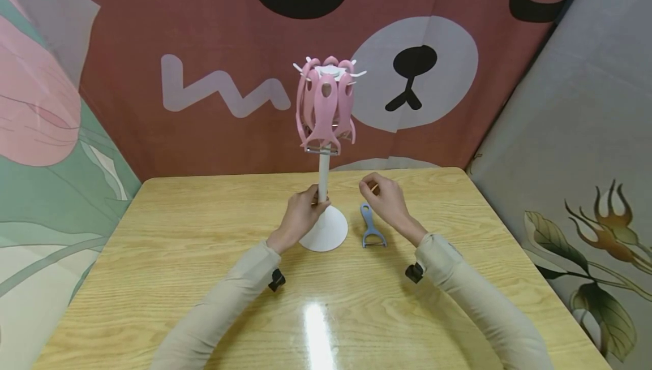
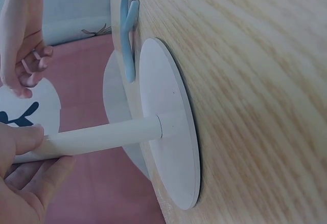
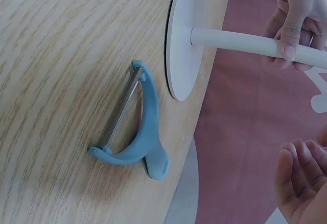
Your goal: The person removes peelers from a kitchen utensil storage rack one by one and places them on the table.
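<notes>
A white stand with a round base stands upright on the table, and pink Y-shaped peelers hang from the white hooks around its top. My left hand grips the stand's pole above the base, thumb on one side and fingers on the other. On the table to the right of the base lies a blue peeler, its blade end toward me. Above its handle hovers my right hand, fingers loosely curled around nothing. That blue peeler sits apart from the base in the right wrist view.
The wooden table ends at a red cloth backdrop with a printed cartoon face. Printed curtains hang along both sides. A bright light reflection shows on the tabletop near the front.
</notes>
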Demonstrator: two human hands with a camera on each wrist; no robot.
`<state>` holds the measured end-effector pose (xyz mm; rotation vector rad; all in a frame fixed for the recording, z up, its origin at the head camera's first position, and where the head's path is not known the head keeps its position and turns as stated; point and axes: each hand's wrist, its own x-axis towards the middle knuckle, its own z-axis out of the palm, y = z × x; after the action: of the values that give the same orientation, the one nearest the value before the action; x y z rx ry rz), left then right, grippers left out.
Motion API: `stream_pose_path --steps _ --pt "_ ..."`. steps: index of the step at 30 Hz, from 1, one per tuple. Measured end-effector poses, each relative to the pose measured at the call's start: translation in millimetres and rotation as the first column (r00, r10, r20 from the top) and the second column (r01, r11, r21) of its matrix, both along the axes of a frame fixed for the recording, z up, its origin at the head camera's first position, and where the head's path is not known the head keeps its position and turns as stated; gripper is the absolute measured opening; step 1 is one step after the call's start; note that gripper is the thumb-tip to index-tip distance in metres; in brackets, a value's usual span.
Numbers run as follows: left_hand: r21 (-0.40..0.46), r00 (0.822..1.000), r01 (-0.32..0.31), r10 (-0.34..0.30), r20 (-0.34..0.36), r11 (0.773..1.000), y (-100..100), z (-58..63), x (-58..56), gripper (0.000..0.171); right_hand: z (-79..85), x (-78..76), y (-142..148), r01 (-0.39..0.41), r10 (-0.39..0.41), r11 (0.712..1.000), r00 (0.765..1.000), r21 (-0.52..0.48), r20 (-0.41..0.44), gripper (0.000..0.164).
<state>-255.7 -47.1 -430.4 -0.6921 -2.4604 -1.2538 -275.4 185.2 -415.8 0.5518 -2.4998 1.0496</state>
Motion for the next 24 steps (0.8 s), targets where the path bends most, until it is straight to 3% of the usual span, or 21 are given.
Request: stream_pose_path --steps 13,24 --pt "-0.004 1.000 -0.007 0.007 -0.003 1.000 0 -1.6 -0.6 0.016 11.8 3.1 -2 -0.028 0.026 0.999 0.997 -0.020 -0.072 0.016" --pt "-0.007 1.000 -0.009 0.009 0.008 1.000 0 -2.0 -1.6 0.016 35.9 0.0 2 -0.034 0.026 0.998 0.986 -0.049 -0.162 0.019"
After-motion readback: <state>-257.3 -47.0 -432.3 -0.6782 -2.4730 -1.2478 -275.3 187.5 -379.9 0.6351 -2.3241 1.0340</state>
